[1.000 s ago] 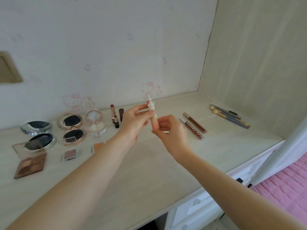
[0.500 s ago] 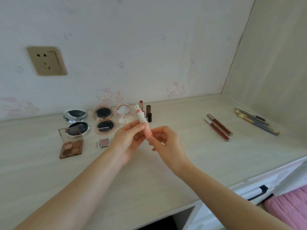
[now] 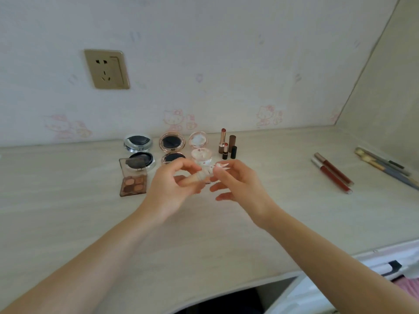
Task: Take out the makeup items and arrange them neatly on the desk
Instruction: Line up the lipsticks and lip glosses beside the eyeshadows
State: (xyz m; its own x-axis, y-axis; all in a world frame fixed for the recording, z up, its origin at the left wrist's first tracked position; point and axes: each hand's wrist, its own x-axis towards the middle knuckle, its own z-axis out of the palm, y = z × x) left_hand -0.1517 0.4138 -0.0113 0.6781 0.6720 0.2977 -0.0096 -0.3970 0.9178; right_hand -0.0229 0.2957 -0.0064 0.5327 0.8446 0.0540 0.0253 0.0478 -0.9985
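Observation:
A small peach lipstick tube [image 3: 194,180] with a white eared cap [image 3: 219,167] lies sideways in the air above the desk [image 3: 204,234], blurred by motion. My left hand [image 3: 170,189] holds the barrel end with curled fingers. My right hand [image 3: 238,184] pinches the cap end between thumb and forefinger, and its other fingers are spread. Whether the cap is off the barrel I cannot tell. Behind my hands stand an open silver compact [image 3: 138,143], a rose-gold compact [image 3: 171,141], a clear pink compact [image 3: 198,139], an eyeshadow palette [image 3: 133,185] and two uncapped lipsticks [image 3: 222,141] with their dark caps.
Two dark red lip gloss tubes [image 3: 333,172] lie at the right, with several brushes [image 3: 385,167] beyond them near the side panel. A wall socket [image 3: 106,69] sits above the compacts. A drawer with a black handle [image 3: 391,267] shows below the desk's front edge.
The lipstick tube has gone from upright to lying sideways between my hands. Both hands have dropped a little. My view has turned left, bringing the socket further in.

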